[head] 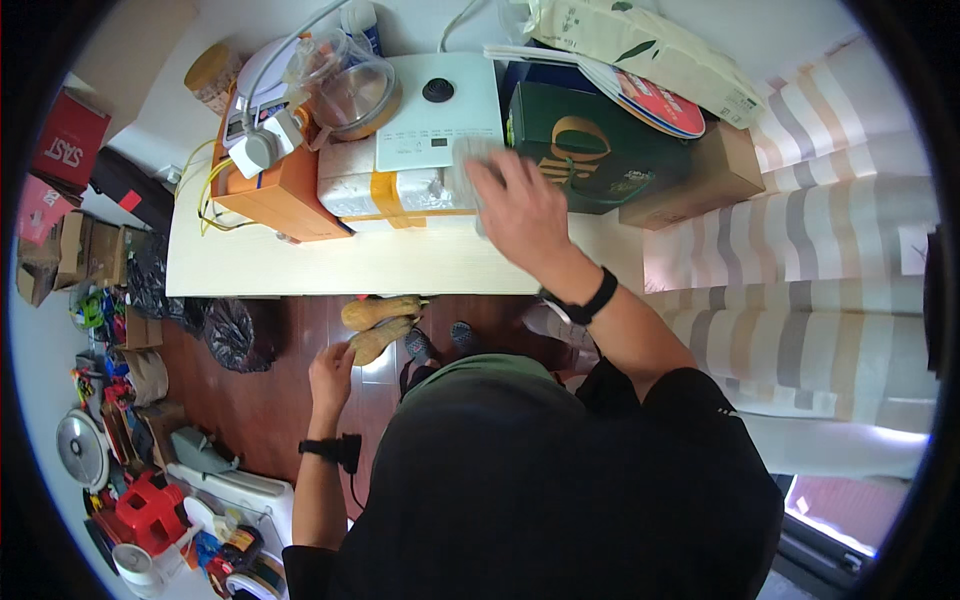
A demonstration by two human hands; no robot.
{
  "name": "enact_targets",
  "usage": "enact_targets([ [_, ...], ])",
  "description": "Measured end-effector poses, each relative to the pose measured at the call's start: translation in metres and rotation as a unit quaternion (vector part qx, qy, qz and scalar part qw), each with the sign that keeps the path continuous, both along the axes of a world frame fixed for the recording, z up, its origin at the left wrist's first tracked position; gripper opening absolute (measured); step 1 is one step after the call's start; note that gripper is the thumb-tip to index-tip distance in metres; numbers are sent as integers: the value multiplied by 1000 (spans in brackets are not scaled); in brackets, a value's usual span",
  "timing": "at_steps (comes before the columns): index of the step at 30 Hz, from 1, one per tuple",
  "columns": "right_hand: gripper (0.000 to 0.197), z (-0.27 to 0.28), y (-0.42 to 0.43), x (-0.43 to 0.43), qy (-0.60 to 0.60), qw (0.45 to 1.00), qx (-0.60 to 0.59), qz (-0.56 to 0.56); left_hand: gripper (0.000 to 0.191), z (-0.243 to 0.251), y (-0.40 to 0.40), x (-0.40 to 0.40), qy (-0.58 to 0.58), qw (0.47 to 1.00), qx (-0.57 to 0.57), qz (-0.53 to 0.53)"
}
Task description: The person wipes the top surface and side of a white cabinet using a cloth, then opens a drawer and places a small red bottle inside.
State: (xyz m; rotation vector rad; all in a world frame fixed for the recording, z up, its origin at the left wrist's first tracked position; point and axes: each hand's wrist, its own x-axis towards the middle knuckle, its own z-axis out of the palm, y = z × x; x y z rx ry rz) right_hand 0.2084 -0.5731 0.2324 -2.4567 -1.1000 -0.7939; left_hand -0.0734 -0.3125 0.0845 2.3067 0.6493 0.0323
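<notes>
My right hand (517,206), wearing a black-strapped watch, grips a pale grey cloth (469,159), blurred by motion. The cloth lies over the front right corner of a flat white appliance (420,105) with a control panel and a black round part on top. Beneath that appliance is a plastic-wrapped white box (349,184) with yellow tape. My left hand (330,379) hangs at my left side, fingers bent, with nothing visible in it. From above, its fingertips overlap one of two butternut squashes (379,339) on the floor; contact cannot be made out.
On the pale table (300,270) stand an orange box (277,195), a lidded pot (356,97), a white plug adapter (262,142) with a cable, and a dark green carton (592,142). Black bags (238,334) sit on the floor at left. A striped curtain (795,255) hangs at right.
</notes>
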Motion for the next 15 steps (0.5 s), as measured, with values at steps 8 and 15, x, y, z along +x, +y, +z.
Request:
enact_targets([
  [8, 30, -16, 67, 80, 46, 982, -126, -131, 35, 107, -11, 158, -269, 915, 191, -232],
  [15, 23, -5, 90, 54, 114, 967, -213, -83, 52, 116, -7, 239, -274, 856, 281, -337],
])
